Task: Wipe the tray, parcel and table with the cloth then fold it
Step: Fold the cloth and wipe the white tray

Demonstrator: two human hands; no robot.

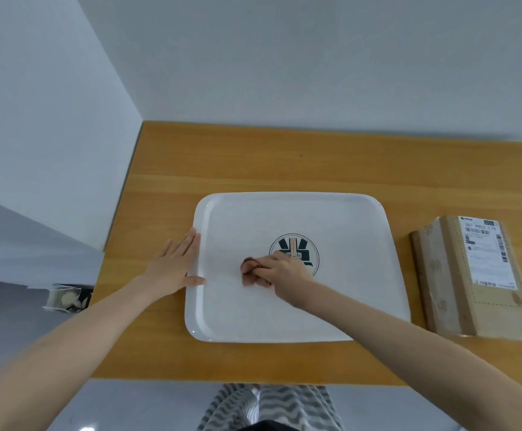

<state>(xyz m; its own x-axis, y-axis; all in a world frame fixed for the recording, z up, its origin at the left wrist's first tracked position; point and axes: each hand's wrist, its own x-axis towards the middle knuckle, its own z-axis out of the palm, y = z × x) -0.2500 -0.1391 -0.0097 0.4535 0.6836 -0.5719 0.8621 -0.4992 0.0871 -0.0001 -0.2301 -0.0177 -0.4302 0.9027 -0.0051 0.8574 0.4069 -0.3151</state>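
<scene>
I am looking down at a white tray (284,321) lying mid-frame on a wooden table (284,157). My right hand (284,272) is pressing a small brownish cloth (249,272) onto the tray, just left of its round printed logo (303,244), with the fingers curled round the bunched fabric. My left hand (172,265) is lying flat on the tray's left rim, fingers straight.

I am judging the cloth to be soft, light and limp. It is best gripped bunched for wiping and taken by its corners for folding. The tray is looking stiff and smooth and may slide, hence the bracing hand.

At the right of the frame a brown parcel (471,275) with a white shipping label is lying flat near the tray, not touching it. It is looking light and slightly crumpled. Only bare wood is showing between them. At lower left, off the table, a patterned bag (66,298) is sitting on the floor.
</scene>
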